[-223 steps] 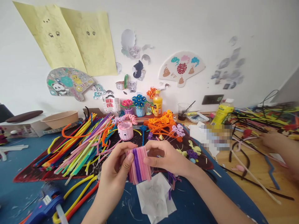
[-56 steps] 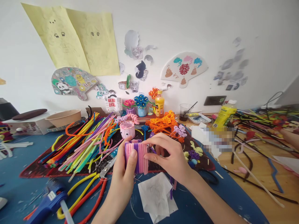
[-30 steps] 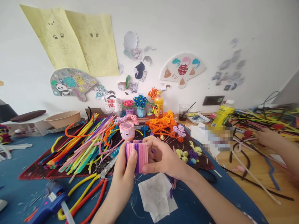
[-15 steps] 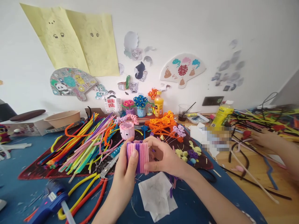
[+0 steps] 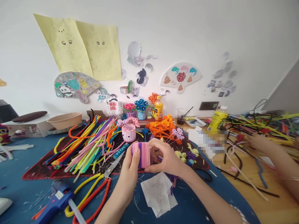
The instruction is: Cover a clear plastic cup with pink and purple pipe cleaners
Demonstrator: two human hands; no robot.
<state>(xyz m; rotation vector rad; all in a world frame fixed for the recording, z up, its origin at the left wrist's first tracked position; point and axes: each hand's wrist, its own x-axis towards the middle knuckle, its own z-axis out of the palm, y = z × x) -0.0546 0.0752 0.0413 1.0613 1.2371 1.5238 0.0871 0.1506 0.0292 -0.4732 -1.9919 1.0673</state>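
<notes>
Between both hands, just above the blue table mat (image 5: pixel 130 199), is a squarish pink-and-purple piece of fuzzy upright stems (image 5: pixel 144 157). The left hand (image 5: pixel 129 169) clamps it, thumb flat across the front and fingers behind; the right hand (image 5: pixel 169 158) is loosely curled, thumb and forefinger closed on the far edge. From here the facing side looks fully covered, stem against stem; I can't tell whether the back is covered or the edges joined. Beyond it a pink fuzzy cup with stuck-on eyes (image 5: pixel 129 133) looks nearly complete, while lilac fuzzy flowers on thin stems (image 5: pixel 178 134) lie loose, apparently unused.
</notes>
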